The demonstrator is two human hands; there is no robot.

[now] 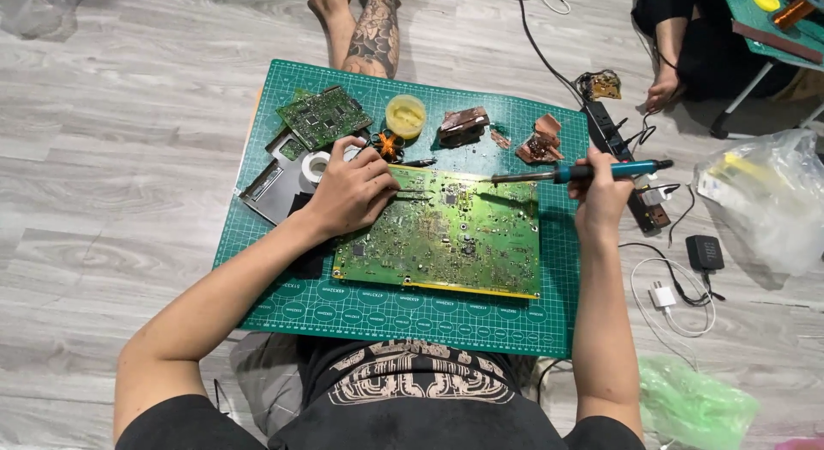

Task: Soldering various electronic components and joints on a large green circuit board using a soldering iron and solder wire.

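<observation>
fingers: L hand [350,195] fingers curled tight, pinching tweezers [410,195]; R hand [601,197] fingers wrapped shut round soldering iron [592,171] handle
head view / L hand: rests on upper-left corner of big green circuit board [446,240], tweezers point right, lying low over the board
head view / R hand: just off board's upper-right corner, iron held level, blue grip, tip points left, hovers above board's top edge; can't tell if tip touches
board: flat on green cutting mat [386,317], centre-right of mat, yellow strip along near edge
mat: on grey wood-look floor [103,158], in front of person's lap
behind L hand: white tape roll [315,166], grey metal plate [273,188], smaller green board [324,117] tilted at mat's top-left
top of mat: round yellow tub [405,115], small orange part [388,145] near it, brown copper-ish scrap pieces [464,124] and [539,141]
right of mat: black power strip [620,154], white charger w/ cable [663,295], black adapter [705,252], clear plastic bag [768,201]
near right: green plastic bag [695,407]
others: tattooed leg [371,33] beyond mat; 2nd person's foot [663,89] top right
</observation>
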